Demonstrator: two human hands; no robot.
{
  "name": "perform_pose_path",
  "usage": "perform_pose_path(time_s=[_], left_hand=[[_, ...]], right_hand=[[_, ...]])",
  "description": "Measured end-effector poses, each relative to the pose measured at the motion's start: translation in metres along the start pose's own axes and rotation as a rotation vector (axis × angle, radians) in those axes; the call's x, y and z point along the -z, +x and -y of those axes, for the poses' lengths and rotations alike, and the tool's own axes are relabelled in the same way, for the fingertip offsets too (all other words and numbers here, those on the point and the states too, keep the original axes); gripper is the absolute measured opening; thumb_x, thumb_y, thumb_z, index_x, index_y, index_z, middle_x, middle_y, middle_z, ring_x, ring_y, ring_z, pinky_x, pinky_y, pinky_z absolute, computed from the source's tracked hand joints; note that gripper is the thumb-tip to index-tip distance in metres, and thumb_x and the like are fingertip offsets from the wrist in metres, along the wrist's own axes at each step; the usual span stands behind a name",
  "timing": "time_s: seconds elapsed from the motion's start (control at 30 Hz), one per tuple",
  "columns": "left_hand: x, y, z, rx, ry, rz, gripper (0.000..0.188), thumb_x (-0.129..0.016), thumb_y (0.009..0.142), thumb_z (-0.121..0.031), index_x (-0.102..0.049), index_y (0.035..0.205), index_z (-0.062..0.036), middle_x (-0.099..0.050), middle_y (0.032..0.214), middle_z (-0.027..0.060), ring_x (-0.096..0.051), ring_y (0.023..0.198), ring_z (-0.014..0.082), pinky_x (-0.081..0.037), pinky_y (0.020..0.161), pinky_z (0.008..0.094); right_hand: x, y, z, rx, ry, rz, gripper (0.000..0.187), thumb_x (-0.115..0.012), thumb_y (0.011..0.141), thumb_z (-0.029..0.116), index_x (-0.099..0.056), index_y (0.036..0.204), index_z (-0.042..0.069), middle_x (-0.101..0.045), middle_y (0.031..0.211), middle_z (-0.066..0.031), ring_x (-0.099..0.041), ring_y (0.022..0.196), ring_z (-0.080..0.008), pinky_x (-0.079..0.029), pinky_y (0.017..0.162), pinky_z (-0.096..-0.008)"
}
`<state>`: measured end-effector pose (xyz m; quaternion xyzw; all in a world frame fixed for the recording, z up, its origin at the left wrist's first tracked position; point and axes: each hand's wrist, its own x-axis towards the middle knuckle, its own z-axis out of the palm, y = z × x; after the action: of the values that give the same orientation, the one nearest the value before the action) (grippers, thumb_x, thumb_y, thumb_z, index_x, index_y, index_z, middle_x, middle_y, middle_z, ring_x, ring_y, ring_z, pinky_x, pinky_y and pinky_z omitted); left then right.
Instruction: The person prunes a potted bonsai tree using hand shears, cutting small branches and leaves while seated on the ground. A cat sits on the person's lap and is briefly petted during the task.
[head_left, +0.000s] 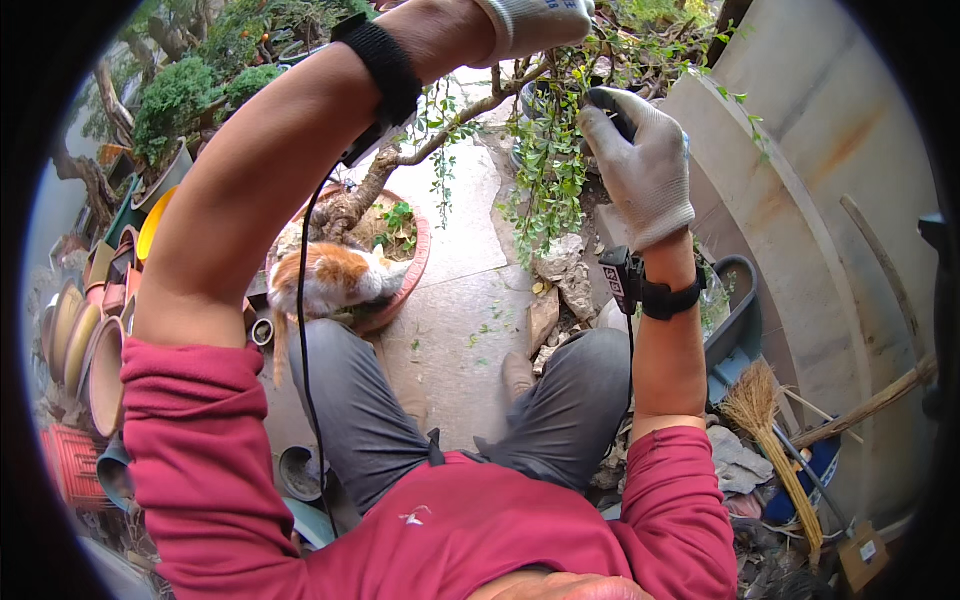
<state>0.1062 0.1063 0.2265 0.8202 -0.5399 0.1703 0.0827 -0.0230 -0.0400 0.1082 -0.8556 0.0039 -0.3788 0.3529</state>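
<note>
My left hand (540,25), in a pale knit glove, is at the top edge, above a bare stretch of branch (480,108). Its fingers are cut off or hidden, so their grip does not show. My right hand (640,165), gloved too, is raised beside the hanging leafy twigs (550,175). Its thumb and fingers are bent around something dark that I cannot make out. The branch rises from a thick-trunked potted tree in a round reddish pot (412,280). An orange and white cat (335,275) stands against that pot, its head low by the rim.
Stacked clay pots (85,340) and a red crate (78,465) stand at the left. Rocks (565,280) lie on the paving between my feet and the right wall. A grey-green tub (735,310), a straw broom (755,400) and a wooden pole (870,405) are at the right.
</note>
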Motion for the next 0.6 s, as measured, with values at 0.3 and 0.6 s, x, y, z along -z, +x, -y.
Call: perform_pose_path(time_s=[0.3,0.6], left_hand=[[0.021,-0.034,-0.014,0.023,0.127,-0.017,0.034,-0.045,0.099,-0.030,-0.074,0.105,-0.0129,-0.075,0.098,0.0089,-0.074,0.081,0.0268,-0.057,0.065,0.0433],[-0.011,0.005,-0.003,-0.323,0.516,-0.159,0.012,-0.070,0.080,-0.009,-0.079,0.087,-0.0061,-0.076,0.084,0.0130,-0.075,0.082,0.0291,-0.059,0.072,0.0397]], right_hand=[[-0.009,0.032,0.009,0.034,-0.382,-0.015,0.032,-0.062,0.092,0.033,-0.074,0.105,0.006,-0.073,0.097,-0.0214,-0.070,0.095,-0.0418,-0.055,0.085,-0.0483],[-0.002,0.039,0.007,0.028,-0.347,0.081,0.032,-0.063,0.089,0.032,-0.075,0.090,0.002,-0.071,0.079,-0.0206,-0.071,0.075,-0.0339,-0.054,0.073,-0.0438]])
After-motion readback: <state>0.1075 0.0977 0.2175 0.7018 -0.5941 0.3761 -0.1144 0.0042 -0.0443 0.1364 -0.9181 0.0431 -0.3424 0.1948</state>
